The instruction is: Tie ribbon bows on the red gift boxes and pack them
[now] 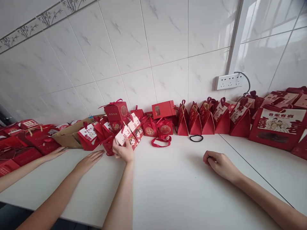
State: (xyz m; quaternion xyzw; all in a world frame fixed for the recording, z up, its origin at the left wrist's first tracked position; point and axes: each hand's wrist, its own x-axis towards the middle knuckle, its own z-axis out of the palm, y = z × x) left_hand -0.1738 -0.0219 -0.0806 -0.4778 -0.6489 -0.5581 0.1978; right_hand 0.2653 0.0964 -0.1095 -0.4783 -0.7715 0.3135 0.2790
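Observation:
My left hand (pixel 124 150) is closed around the lower end of a small white-and-red gift box (pixel 131 139) with a cartoon figure on it. Leaning beside it is a second, matching gift box (pixel 138 131); I cannot tell whether my fingers reach it too. Behind them a red box with a ribbon bow (pixel 116 111) stands on top of other red boxes. My right hand (pixel 222 164) rests on the white table (pixel 172 191), its fingers curled into a loose fist with nothing visible in it. A black elastic band (pixel 196 138) lies beyond it.
Another person's two hands, one (pixel 90 162) near mine and one (pixel 55 154) farther left, lie on the table. A cardboard carton (pixel 69 137) and red boxes crowd the left. Triangular red gift boxes (pixel 195 123) line the tiled wall, below a power strip (pixel 229 81).

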